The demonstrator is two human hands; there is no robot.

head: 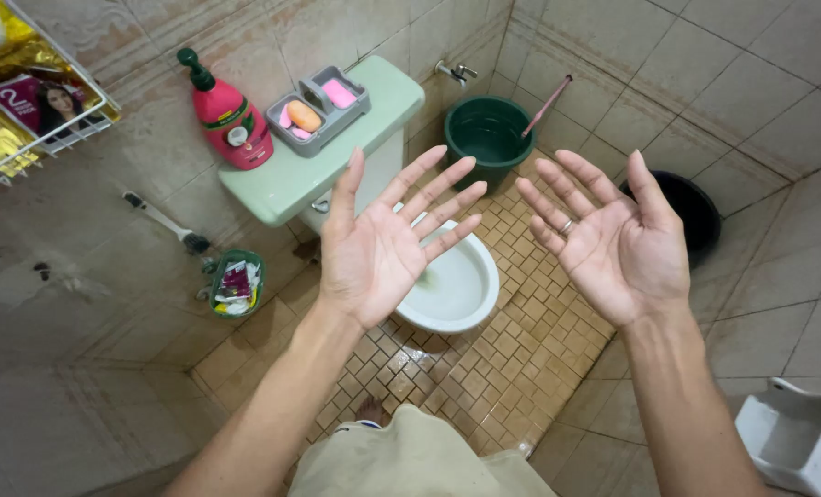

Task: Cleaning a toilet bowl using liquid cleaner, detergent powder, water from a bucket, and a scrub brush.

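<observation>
My left hand (383, 244) is raised palm up with its fingers spread, holding nothing. My right hand (613, 244) is beside it, also palm up and open, with a ring on one finger. Both hover above a white toilet bowl (461, 285) with a pale green tank (328, 152). Neither hand touches anything.
On the tank stand a pink pump bottle (231, 115) and a grey soap tray (323, 106) with soaps. A green bucket (489, 133) with a pink-handled dipper, a black bucket (691, 207), a small green basket (236, 281), a wall brush (167, 221), a wire rack (24, 101) and a white fixture (792, 437) surround the tiled floor.
</observation>
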